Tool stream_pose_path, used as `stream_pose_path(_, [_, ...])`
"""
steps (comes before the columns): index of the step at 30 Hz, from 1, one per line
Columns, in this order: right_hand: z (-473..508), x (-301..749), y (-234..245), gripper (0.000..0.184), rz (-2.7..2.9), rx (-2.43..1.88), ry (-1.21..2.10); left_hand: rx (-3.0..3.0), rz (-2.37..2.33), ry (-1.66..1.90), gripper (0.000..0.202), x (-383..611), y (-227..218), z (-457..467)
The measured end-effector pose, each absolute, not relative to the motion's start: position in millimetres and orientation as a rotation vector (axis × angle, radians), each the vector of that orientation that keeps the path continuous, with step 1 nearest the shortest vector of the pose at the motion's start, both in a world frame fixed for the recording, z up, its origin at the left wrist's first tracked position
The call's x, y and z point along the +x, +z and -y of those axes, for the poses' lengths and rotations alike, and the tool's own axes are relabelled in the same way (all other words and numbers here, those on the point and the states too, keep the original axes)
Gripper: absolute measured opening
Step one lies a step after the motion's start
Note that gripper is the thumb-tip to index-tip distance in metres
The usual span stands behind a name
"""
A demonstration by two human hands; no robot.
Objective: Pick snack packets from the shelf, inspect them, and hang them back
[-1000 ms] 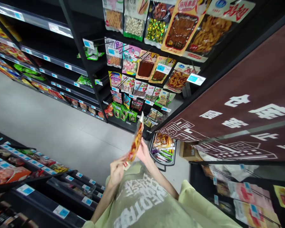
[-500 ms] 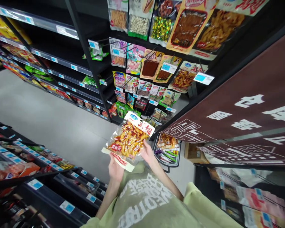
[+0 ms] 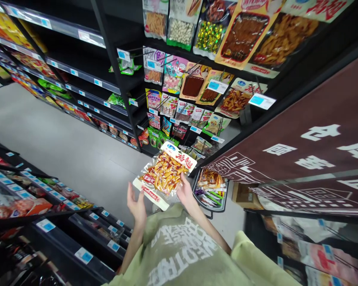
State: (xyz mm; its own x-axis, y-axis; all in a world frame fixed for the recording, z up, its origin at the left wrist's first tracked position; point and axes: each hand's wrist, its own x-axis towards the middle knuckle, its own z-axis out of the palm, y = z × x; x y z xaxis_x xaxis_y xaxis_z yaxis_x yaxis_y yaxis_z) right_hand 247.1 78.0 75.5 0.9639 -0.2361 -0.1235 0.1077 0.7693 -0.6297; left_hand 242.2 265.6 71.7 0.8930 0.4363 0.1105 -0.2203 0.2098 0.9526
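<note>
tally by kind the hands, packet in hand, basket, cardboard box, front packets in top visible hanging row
Hands: 2, left hand and right hand
Packet in hand: 1
Basket: 1
Cardboard box: 1
Top-row front packets: 5
Total: 10

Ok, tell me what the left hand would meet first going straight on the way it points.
The snack packet, most likely: its lower edge lies at or near the left hand. The outer fingers point just past the packet's corner, over the floor; depth there is hard to judge.

R hand (image 3: 184, 191) holds snack pkg (image 3: 167, 171), L hand (image 3: 137, 207) spread by lower edge
</note>
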Motion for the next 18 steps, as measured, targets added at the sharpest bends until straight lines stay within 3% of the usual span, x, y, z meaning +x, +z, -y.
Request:
stream_pose_path(2, [-83.4,244.8,78.2,0.034,-0.202,-0.733,-0.224,1.590,-0.119,0.649,0.071,238.2,76.6,-267.2])
stream_pose_path(4, [-92.5,241.3,83.0,0.033,-0.210,-0.804,-0.231,1.617,0.027,0.600,0.069,235.4,82.2,-265.8])
stream_pose_path(9, [-120.3,229.0,100.7,0.036,0.042,-1.197,-0.192,1.091,0.099,0.082,0.067,246.4,76.3,-247.3])
stream_pose_path(12, [-130.7,222.8,108.6,0.027,0.357,-1.582,-0.187,0.681,-0.099,-0.134,0.055,255.2,58.6,-238.4])
stream_pose_path(18, [-140.0,218.0,98.2,0.026,0.636,-1.973,-0.169,0.445,-0.216,-0.259,0.061,247.7,37.7,-241.9])
